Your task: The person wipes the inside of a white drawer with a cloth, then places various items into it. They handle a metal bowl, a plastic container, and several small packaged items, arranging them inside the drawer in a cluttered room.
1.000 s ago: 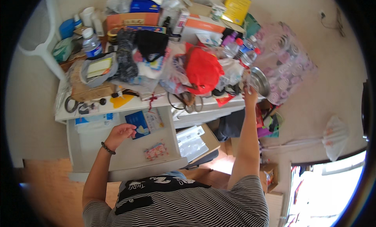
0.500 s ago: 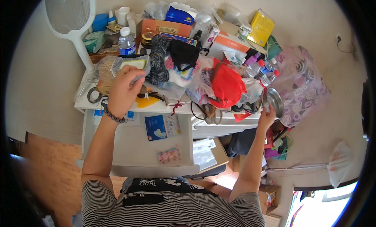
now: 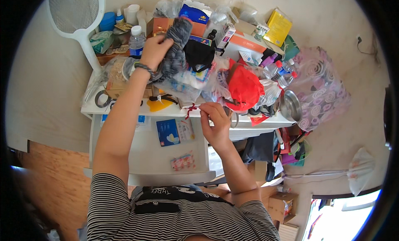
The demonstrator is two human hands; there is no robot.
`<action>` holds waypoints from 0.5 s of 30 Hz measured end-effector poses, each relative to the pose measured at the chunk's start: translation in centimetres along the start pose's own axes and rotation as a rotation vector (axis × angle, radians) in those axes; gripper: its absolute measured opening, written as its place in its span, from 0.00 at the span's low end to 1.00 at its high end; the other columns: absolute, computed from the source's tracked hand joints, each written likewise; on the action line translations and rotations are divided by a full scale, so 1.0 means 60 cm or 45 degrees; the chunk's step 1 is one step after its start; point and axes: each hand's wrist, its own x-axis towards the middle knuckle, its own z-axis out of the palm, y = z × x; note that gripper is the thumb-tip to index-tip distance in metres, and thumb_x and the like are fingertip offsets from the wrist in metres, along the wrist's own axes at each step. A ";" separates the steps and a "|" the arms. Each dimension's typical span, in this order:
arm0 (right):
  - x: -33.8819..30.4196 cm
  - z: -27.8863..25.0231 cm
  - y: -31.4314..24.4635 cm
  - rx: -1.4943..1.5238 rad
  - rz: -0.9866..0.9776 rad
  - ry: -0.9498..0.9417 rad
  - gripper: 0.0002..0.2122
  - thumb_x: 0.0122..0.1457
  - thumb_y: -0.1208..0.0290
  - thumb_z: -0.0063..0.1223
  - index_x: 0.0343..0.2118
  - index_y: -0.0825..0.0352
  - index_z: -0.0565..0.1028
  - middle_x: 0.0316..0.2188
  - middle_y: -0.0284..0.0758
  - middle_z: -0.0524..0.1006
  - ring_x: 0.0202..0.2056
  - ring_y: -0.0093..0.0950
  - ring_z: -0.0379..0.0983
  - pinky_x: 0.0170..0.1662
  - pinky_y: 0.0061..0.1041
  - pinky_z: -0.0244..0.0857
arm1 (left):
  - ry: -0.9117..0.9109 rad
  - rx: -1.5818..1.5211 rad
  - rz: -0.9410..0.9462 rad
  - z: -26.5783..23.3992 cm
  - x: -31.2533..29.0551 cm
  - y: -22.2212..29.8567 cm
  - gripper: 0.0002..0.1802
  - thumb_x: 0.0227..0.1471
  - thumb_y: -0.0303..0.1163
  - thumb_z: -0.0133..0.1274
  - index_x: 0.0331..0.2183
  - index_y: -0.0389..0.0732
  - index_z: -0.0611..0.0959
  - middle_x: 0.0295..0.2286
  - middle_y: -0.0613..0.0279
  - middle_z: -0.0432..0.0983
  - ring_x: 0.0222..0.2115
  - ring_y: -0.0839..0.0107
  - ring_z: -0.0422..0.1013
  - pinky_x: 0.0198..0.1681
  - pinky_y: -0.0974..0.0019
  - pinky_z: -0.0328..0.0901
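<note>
Over the cluttered cabinet top, my left hand (image 3: 155,53) is closed on a dark grey knitted cloth (image 3: 174,47) and holds it up on end. Beside the cloth a black face mask (image 3: 199,55) lies on plastic bags. My right hand (image 3: 215,123) hovers at the cabinet's front edge, its fingers loosely bent and apart with nothing seen in them. A dark red cord (image 3: 191,111) hangs just left of those fingertips. The red cloth bag (image 3: 245,88) is beyond this hand. Farther right, a metal bowl (image 3: 291,106) rests tilted, untouched.
An open drawer (image 3: 145,158) below holds a blue box (image 3: 168,132) and a small pink packet (image 3: 183,161). Bottles, boxes and plastic bags crowd the back. A white racket (image 3: 83,35) stands at left. A patterned cover (image 3: 322,91) is at right.
My left hand has moved right and back, taken the grey knitted cloth and raised it. My right hand has let go of the metal bowl and come left to the cabinet's front edge.
</note>
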 end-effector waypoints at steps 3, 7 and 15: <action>-0.010 -0.009 0.012 0.040 0.180 -0.071 0.09 0.48 0.86 0.52 0.34 0.72 0.73 0.30 0.40 0.73 0.28 0.30 0.70 0.27 0.21 0.63 | 0.014 -0.953 -0.137 -0.010 -0.018 0.021 0.14 0.53 0.31 0.50 0.41 0.35 0.77 0.34 0.65 0.76 0.33 0.76 0.72 0.38 0.71 0.66; 0.000 -0.017 0.012 0.168 0.363 -0.005 0.14 0.48 0.83 0.54 0.40 0.72 0.71 0.34 0.37 0.72 0.32 0.24 0.70 0.31 0.21 0.63 | -0.119 -1.235 -0.101 -0.027 -0.080 0.072 0.15 0.53 0.29 0.50 0.43 0.36 0.75 0.37 0.65 0.75 0.36 0.77 0.71 0.40 0.72 0.65; -0.017 0.054 -0.026 0.926 0.934 -0.243 0.19 0.51 0.76 0.58 0.46 0.71 0.66 0.35 0.34 0.75 0.37 0.21 0.70 0.42 0.22 0.65 | -0.389 -0.829 -0.285 0.025 -0.311 0.044 0.16 0.50 0.27 0.55 0.42 0.35 0.74 0.32 0.69 0.74 0.33 0.82 0.68 0.36 0.75 0.64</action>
